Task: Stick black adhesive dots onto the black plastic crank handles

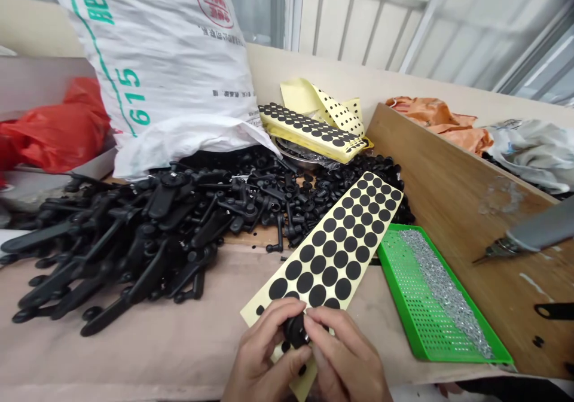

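**A:** What did the hands have?

**B:** The left hand (262, 348) and right hand (345, 354) were both closed on a small black plastic part (296, 331), just above a sheet of black round stickers (334, 252) on yellow backing. Their fingers (321, 324) were clenched around it, with nothing released.

**A:** Where could that have gone wrong?

**B:** A slip was the main risk. The part was small, so a loose pinch could have dropped it onto the sheet, where a sticker might have caught it. It could also have rolled off into the heap of black plastic parts (134, 240) on the table (134, 366).

**A:** And the green tray (400, 300)?

**B:** It sat just right of the sheet, near the table's front edge, and held a band of small silver fasteners (442, 288). A careless elbow could have knocked it and scattered them.

**A:** The grey screwdriver (533, 231)?

**B:** It was over the wooden board (448, 163), its bit aimed toward the tray. Reaching across could have caught that tip.
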Demonstrator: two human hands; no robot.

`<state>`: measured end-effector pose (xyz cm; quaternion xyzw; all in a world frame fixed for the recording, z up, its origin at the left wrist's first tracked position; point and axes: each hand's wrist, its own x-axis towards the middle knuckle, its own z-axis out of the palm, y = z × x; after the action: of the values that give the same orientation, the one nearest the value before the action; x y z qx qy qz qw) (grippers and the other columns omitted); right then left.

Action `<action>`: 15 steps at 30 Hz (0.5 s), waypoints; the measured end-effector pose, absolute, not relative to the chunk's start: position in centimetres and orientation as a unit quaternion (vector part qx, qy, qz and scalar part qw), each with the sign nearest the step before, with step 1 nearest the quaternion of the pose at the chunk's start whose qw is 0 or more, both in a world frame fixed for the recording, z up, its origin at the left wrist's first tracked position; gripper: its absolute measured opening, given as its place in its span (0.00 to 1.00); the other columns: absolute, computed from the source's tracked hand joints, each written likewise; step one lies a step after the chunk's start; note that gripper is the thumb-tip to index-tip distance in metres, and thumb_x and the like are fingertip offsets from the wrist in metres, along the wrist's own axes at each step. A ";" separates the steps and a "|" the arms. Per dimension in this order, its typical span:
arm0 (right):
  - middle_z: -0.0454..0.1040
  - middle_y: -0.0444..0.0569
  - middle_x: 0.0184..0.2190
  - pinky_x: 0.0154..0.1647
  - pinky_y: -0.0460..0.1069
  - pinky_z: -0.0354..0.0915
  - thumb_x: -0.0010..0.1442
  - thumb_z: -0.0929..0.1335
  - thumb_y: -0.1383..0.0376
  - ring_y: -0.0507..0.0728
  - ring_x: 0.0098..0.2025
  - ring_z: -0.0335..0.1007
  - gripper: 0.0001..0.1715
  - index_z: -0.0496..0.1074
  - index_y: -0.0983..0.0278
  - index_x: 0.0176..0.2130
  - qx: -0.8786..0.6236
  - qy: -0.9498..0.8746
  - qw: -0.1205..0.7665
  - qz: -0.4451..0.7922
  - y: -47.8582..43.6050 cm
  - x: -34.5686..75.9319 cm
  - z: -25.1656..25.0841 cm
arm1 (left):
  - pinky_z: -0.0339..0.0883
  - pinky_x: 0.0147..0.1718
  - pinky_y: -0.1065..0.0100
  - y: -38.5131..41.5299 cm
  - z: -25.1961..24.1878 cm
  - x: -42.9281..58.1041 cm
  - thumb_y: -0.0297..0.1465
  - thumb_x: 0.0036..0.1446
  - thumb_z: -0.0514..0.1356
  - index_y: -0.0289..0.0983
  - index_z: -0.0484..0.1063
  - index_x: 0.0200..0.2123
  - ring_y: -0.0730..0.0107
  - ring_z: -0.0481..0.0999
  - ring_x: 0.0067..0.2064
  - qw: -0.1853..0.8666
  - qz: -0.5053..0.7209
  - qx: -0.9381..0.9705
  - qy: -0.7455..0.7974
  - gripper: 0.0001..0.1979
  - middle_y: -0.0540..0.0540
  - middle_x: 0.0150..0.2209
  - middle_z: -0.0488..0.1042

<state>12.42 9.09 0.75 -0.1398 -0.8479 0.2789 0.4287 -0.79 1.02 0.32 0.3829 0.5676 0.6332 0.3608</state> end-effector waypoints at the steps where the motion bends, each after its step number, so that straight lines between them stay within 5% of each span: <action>1: 0.71 0.57 0.45 0.39 0.51 0.70 0.63 0.59 0.72 0.59 0.44 0.70 0.24 0.64 0.58 0.57 -0.139 -0.848 0.429 0.278 9.1 12.4 0.7 | 0.69 0.48 0.70 1.0 0.1 -0.9 0.31 0.50 0.66 0.48 0.76 0.43 0.59 0.71 0.51 0.356 0.630 0.389 0.570 0.16 0.47 0.48 0.73; 15: 0.71 0.57 0.42 0.38 0.48 0.71 0.64 0.60 0.71 0.56 0.43 0.71 0.16 0.67 0.65 0.50 -0.130 -0.852 0.423 0.281 9.2 12.7 1.6 | 0.66 0.52 0.71 0.3 -1.1 -1.6 0.32 0.57 0.60 0.51 0.65 0.56 0.64 0.71 0.54 0.204 0.583 0.548 0.564 0.23 0.49 0.54 0.72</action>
<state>12.69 9.18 1.63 -0.1302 -0.8518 0.2811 0.4225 -1.65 0.35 -1.12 0.5482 0.5635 0.5833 0.2042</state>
